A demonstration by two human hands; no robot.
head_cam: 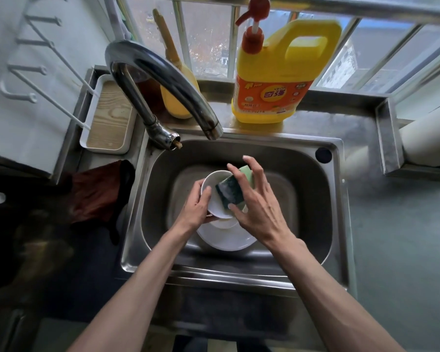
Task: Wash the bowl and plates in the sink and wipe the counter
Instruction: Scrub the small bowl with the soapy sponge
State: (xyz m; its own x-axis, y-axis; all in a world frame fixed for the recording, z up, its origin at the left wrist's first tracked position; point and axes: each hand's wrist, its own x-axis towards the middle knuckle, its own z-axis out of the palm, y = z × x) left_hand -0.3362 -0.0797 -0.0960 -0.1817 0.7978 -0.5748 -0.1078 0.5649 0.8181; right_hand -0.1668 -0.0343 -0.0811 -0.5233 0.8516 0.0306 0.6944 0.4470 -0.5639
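Green sponge pinched in my right hand, fingers half spread, pressed inside the bowl. My left hand grips the rim, tilting it above the plates mid-sink so drips land there.

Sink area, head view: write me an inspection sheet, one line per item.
Surface: steel sink set in a grey counter; no water seen running from the faucet.
Job's things: white bowl held tilted above white plates lying in the basin; green sponge against the bowl.
Clutter: reddish-brown cloth draped left of the sink; white tray behind it; yellow detergent bottle on the back ledge.
Grippers: left hand grips the bowl's rim; right hand pinches the sponge.
Cables: nothing seen.
Surroundings: barred window behind the ledge.
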